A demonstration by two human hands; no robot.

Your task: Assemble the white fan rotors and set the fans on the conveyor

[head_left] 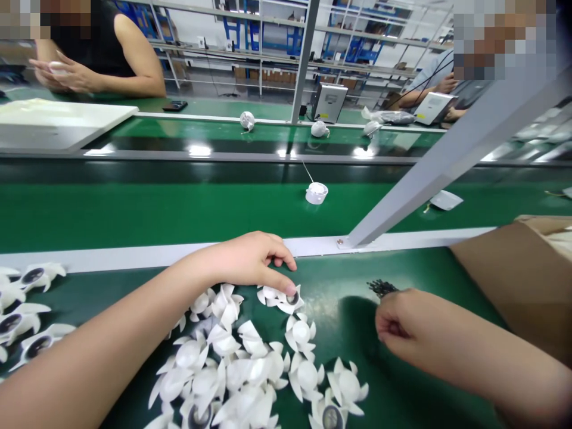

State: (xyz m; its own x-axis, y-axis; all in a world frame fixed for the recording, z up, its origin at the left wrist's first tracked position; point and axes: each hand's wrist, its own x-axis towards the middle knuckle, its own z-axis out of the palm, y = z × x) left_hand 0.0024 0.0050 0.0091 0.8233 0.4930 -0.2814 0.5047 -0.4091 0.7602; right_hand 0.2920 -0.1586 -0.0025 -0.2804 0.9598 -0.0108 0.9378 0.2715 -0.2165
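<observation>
— What's closest to me?
— A heap [241, 369] of white fans, right under my arms. It's big, so I think most are still to do. A few fans [27, 322] lie apart on the left.
— My hands?
— My left hand [250, 259] is bent, with one fingertip pressing a fan [286, 300] at the heap's far edge. My right hand [397, 325] is a fist by some dark bits [382, 288]; I can't tell if it holds any.
— Boxes?
— The box [504, 280] on my right hides its inside. I can't tell what's on the far tray [58, 125].
</observation>
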